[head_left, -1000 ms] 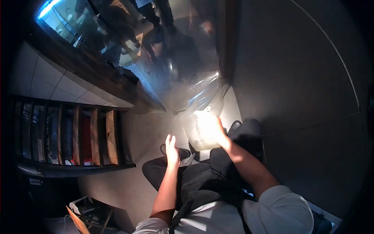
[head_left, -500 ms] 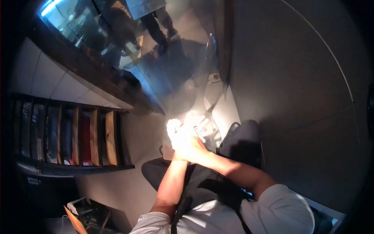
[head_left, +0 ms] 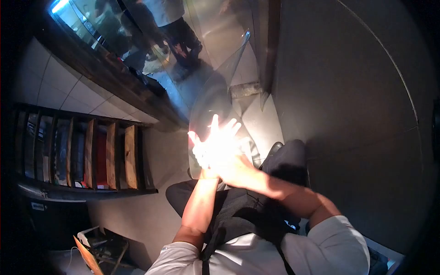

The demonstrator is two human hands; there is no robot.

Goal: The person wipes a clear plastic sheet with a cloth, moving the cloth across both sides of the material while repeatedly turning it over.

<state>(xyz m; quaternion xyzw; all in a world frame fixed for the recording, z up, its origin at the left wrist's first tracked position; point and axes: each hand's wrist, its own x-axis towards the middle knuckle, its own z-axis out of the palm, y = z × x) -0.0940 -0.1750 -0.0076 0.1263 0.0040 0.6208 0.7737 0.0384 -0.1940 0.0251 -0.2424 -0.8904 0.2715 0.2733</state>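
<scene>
Bright light washes out both hands, so their detail is lost. My left hand (head_left: 205, 145) points away from me with its fingers spread apart. Across its palm or wrist lies my right hand (head_left: 234, 166), touching it; the glare hides the right fingers. I can make out no object in either hand. A clear, curved transparent sheet (head_left: 208, 98) shows around and beyond the hands, its edges faint. Below them are my dark trousers (head_left: 286, 167) and a dark apron (head_left: 238, 208) over a white shirt.
On the left stands a wooden slatted rack (head_left: 112, 156) with things behind its slats. A reflective glass panel (head_left: 178, 59) ahead shows a person's legs. A dark wall (head_left: 348, 114) rises at right. Lower left is a small frame-like stand (head_left: 107, 243) with an orange board.
Both hands were bunched together; now the left fingers are fanned out and stretched forward. The right hand remains against the left. The view has shifted slightly.
</scene>
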